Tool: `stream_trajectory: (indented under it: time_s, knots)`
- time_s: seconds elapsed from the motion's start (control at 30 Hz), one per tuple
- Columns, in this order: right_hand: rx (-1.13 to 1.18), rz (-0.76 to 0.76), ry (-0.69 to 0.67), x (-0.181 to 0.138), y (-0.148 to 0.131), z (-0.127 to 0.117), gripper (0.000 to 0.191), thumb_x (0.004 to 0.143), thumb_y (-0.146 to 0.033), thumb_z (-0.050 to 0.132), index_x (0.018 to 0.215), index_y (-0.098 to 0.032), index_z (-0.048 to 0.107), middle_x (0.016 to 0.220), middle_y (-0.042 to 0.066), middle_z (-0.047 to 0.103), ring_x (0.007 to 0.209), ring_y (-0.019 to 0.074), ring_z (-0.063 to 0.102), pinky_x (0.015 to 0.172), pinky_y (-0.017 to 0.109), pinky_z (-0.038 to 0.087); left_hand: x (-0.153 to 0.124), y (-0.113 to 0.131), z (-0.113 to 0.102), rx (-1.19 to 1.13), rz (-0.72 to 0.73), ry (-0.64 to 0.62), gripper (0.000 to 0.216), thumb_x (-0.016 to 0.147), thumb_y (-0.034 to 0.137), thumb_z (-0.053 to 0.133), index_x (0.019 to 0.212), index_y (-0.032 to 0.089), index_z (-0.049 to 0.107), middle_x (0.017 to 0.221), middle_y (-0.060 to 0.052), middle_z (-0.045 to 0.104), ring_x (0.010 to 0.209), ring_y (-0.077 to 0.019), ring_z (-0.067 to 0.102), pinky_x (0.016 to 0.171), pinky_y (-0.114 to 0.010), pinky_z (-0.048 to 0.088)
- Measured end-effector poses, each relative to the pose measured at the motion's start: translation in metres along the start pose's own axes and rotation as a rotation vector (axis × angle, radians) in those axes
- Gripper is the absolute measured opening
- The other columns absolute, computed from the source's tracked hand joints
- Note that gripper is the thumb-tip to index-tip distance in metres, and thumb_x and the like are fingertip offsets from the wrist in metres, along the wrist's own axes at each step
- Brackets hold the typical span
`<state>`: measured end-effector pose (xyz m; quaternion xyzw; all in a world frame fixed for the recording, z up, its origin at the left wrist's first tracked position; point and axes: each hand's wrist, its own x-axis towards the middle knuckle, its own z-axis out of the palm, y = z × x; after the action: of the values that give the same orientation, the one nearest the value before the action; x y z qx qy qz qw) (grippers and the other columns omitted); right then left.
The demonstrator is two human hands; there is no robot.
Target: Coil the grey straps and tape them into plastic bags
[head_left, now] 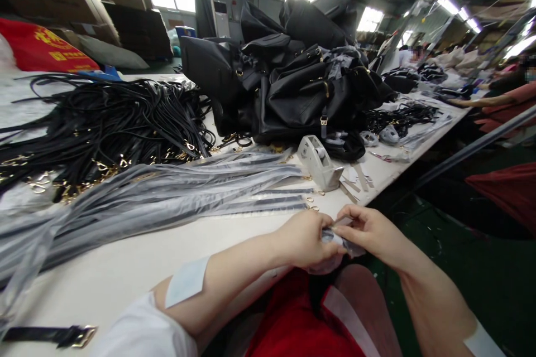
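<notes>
At the table's front edge, my left hand [304, 240] is closed around a small bundle wrapped in clear plastic [333, 237], dark underneath. Its lower part hangs over my lap, partly hidden by my fingers. My right hand [366, 228] pinches a short, thin strip [345, 221], which looks like tape, against the bundle's upper side. Just beyond my hands stands a white tape dispenser [318, 164]. To its left lie several long straps in clear plastic sleeves [218, 189], their gold clasps [310, 207] pointing toward the dispenser.
A tangled heap of black straps [113, 122] with gold hooks covers the left side. Black handbags [288, 83] are piled at the back. A buckled black strap [46, 336] lies on the white table [159, 268] at lower left. Another person's arm [494, 100] reaches in at right.
</notes>
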<state>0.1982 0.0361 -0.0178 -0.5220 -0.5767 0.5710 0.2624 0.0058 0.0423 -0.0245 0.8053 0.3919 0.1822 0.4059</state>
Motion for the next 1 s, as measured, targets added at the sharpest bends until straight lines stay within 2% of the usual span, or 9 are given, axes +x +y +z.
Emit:
stream_trajectory:
  time_s: [0.17, 0.27, 0.43, 0.53, 0.63, 0.73, 0.8, 0.93, 1.0]
  knots:
    - [-0.015, -0.060, 0.051, 0.004, 0.001, 0.005, 0.034, 0.072, -0.042, 0.077, 0.074, -0.018, 0.053, 0.057, -0.008, 0.052, 0.045, 0.0067, 0.047, 0.041, 0.017, 0.037, 0.000, 0.000, -0.001, -0.032, 0.052, 0.044, 0.024, 0.079, 0.038, 0.064, 0.082, 0.015, 0.069, 0.069, -0.001, 0.065, 0.061, -0.0142, 0.055, 0.054, -0.021, 0.038]
    - [-0.183, -0.149, 0.148, 0.001, -0.002, 0.005, 0.027, 0.080, -0.039, 0.070, 0.072, -0.018, 0.055, 0.057, -0.007, 0.051, 0.046, 0.0080, 0.048, 0.042, 0.019, 0.038, 0.002, -0.004, -0.003, -0.121, 0.082, 0.044, 0.021, 0.083, 0.031, 0.060, 0.092, 0.016, 0.072, 0.079, -0.002, 0.070, 0.071, -0.0160, 0.061, 0.063, -0.021, 0.044]
    - [-0.476, -0.230, 0.136, -0.008, -0.008, 0.004, 0.017, 0.088, -0.032, 0.058, 0.077, -0.019, 0.060, 0.062, -0.002, 0.059, 0.053, 0.0133, 0.057, 0.048, 0.023, 0.044, 0.007, -0.011, 0.002, -0.177, 0.058, 0.023, 0.024, 0.083, 0.027, 0.059, 0.097, 0.018, 0.076, 0.081, 0.000, 0.071, 0.078, -0.0169, 0.064, 0.071, -0.021, 0.048]
    - [-0.728, -0.390, 0.308, -0.014, -0.009, 0.013, 0.013, 0.085, -0.021, 0.054, 0.073, -0.020, 0.057, 0.069, 0.001, 0.061, 0.062, 0.0168, 0.059, 0.056, 0.027, 0.046, 0.009, -0.014, 0.004, -0.250, 0.056, 0.016, 0.028, 0.082, 0.021, 0.057, 0.101, 0.019, 0.076, 0.088, 0.000, 0.073, 0.086, -0.0177, 0.066, 0.077, -0.023, 0.050]
    - [-0.868, -0.575, 0.358, -0.022, -0.008, 0.027, 0.010, 0.090, -0.019, 0.052, 0.090, -0.020, 0.062, 0.087, 0.005, 0.064, 0.081, 0.0208, 0.062, 0.072, 0.033, 0.050, 0.011, -0.016, 0.000, -0.432, 0.042, 0.007, 0.035, 0.079, 0.013, 0.050, 0.102, 0.017, 0.076, 0.094, -0.003, 0.075, 0.090, -0.0178, 0.067, 0.080, -0.025, 0.052]
    - [-0.919, -0.681, 0.385, -0.027, -0.003, 0.036, 0.024, 0.094, -0.019, 0.051, 0.117, -0.019, 0.058, 0.108, 0.009, 0.064, 0.101, 0.0231, 0.062, 0.088, 0.036, 0.050, 0.010, -0.014, -0.010, -0.539, -0.034, 0.037, 0.043, 0.076, 0.011, 0.049, 0.110, 0.017, 0.074, 0.094, -0.005, 0.074, 0.079, -0.0160, 0.067, 0.075, -0.028, 0.055]
    - [-0.930, -0.729, 0.427, -0.027, 0.000, 0.037, 0.029, 0.095, -0.018, 0.051, 0.123, -0.020, 0.056, 0.112, 0.010, 0.063, 0.105, 0.0236, 0.061, 0.091, 0.037, 0.049, 0.009, -0.011, -0.016, -0.568, -0.092, 0.042, 0.046, 0.076, 0.017, 0.053, 0.118, 0.017, 0.070, 0.095, -0.006, 0.073, 0.072, -0.0155, 0.066, 0.069, -0.029, 0.056]
    - [-0.876, -0.777, 0.441, -0.027, 0.001, 0.032, 0.027, 0.094, -0.016, 0.052, 0.119, -0.020, 0.060, 0.110, 0.009, 0.064, 0.104, 0.0234, 0.061, 0.093, 0.037, 0.049, 0.006, -0.008, -0.020, -0.585, -0.006, 0.056, 0.047, 0.076, 0.019, 0.051, 0.119, 0.013, 0.070, 0.111, -0.009, 0.070, 0.091, -0.0185, 0.065, 0.087, -0.032, 0.053]
    - [-0.822, -0.783, 0.430, -0.028, -0.003, 0.028, 0.022, 0.093, -0.014, 0.053, 0.111, -0.022, 0.064, 0.105, 0.007, 0.065, 0.101, 0.0219, 0.063, 0.091, 0.034, 0.050, 0.005, -0.006, -0.020, -0.530, -0.004, 0.058, 0.046, 0.081, 0.021, 0.046, 0.119, 0.011, 0.070, 0.107, -0.010, 0.071, 0.087, -0.0175, 0.064, 0.084, -0.031, 0.052]
